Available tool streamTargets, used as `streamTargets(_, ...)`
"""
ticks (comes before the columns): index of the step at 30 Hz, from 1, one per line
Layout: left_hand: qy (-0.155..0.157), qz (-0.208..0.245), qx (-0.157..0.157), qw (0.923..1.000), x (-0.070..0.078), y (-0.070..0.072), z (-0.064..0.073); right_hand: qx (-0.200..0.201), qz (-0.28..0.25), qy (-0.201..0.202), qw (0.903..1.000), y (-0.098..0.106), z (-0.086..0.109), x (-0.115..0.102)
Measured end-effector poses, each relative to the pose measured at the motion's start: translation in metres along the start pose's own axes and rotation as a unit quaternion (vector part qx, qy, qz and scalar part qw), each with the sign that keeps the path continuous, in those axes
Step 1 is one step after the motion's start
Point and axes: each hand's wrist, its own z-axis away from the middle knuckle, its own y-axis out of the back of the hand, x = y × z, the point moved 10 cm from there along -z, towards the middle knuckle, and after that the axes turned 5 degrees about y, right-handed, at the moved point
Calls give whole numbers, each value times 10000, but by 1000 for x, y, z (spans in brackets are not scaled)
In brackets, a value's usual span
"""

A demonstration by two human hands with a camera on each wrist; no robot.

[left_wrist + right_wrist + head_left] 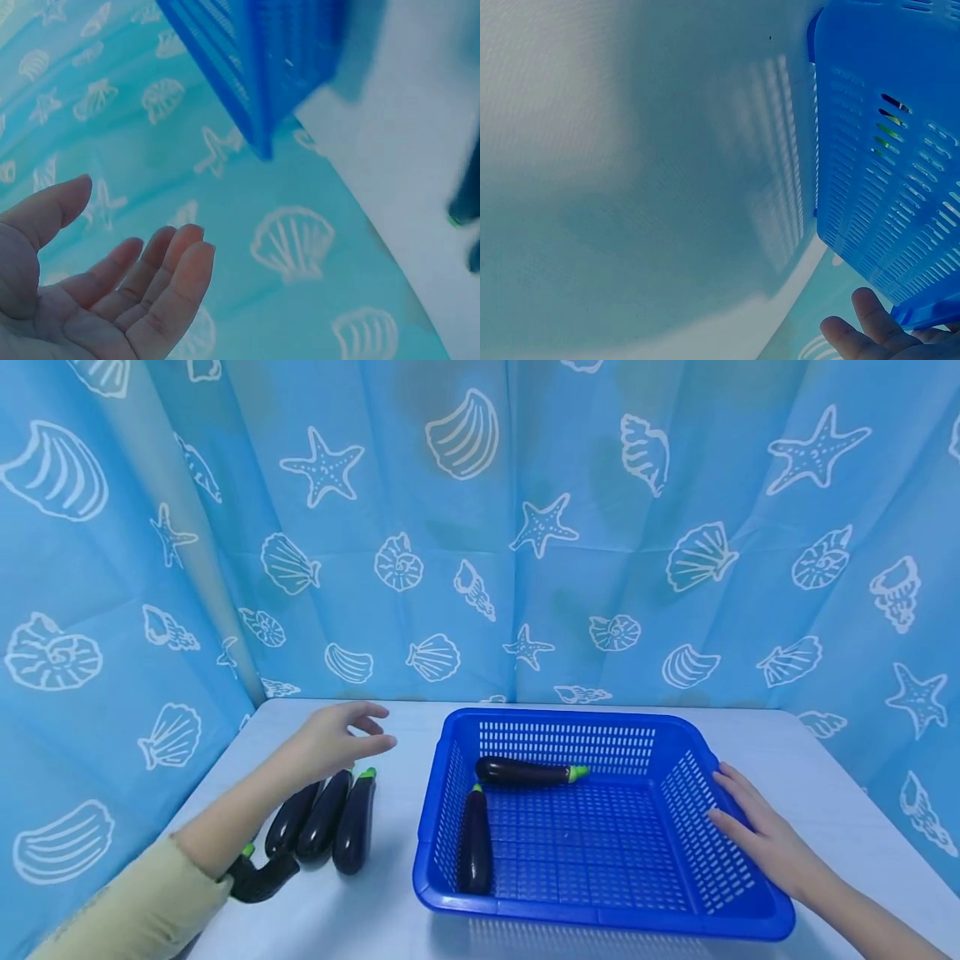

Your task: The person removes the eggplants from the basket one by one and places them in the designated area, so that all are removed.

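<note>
To the left of the blue basket, three eggplants are laid side by side, long axes roughly parallel to its left side. The left hand, empty with thumb and fingers parted, is placed nearer them; the right hand, fingers extended, is rested on the basket's right rim.

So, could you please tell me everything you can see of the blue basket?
The blue basket is rectangular, open-topped and apparently plastic, with a smooth rim, rounded corners and rows of slots through its walls and floor. It stands open side up on the white table. One dark eggplant lies along its far wall, another along its left wall. The right hand rests on its right rim.
</note>
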Motion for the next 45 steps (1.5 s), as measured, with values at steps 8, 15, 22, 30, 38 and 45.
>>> streamTargets(8,-559,100,-214,9982,58,-29,-29,-8,-57,-31,10000,-2,1,2)
streamTargets(15,-818,228,-451,9954,90,-57,-40,40,-43,-26,10000,-2,1,3)
streamTargets(22,-896,142,-622,9939,103,-91,-54,48,-51,7,10000,-1,1,3)
streamTargets(30,-670,-608,-876,9920,109,-136,-73,38,-74,-14,10000,0,1,3)
streamTargets(38,-517,-1035,-1256,9853,106,-178,-87,30,-88,-24,10000,0,0,3)
streamTargets(45,-372,-1147,-1421,9825,96,-196,-96,25,-149,-12,9999,0,0,3)
